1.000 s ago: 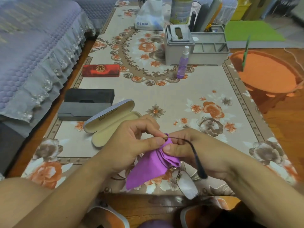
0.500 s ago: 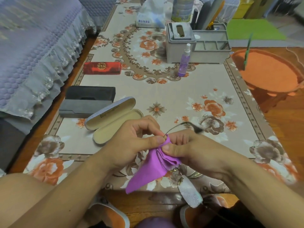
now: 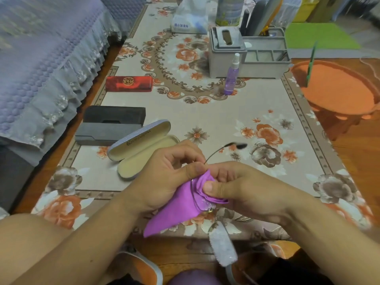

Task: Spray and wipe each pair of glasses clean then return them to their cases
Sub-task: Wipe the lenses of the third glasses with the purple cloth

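Over the table's near edge I hold a thin-framed pair of glasses (image 3: 221,245) between both hands. My left hand (image 3: 164,177) pinches the frame where the temple arm joins it. My right hand (image 3: 236,190) pinches a purple cloth (image 3: 174,212) around one lens. The other lens hangs below, and one temple arm sticks up to the right. An open grey case (image 3: 141,147) with a cream lining lies to the left of my hands. A purple spray bottle (image 3: 231,76) stands further back.
A dark grey case (image 3: 109,125) and a red case (image 3: 129,83) lie shut along the left side of the flowered table (image 3: 205,112). A grey organiser (image 3: 246,52) and a tissue pack stand at the back. An orange stool (image 3: 337,89) is at right, a bed at left.
The temple arm has swung from hanging down at the right to pointing up and to the right. The free lens now hangs lower. Both hands keep their hold.
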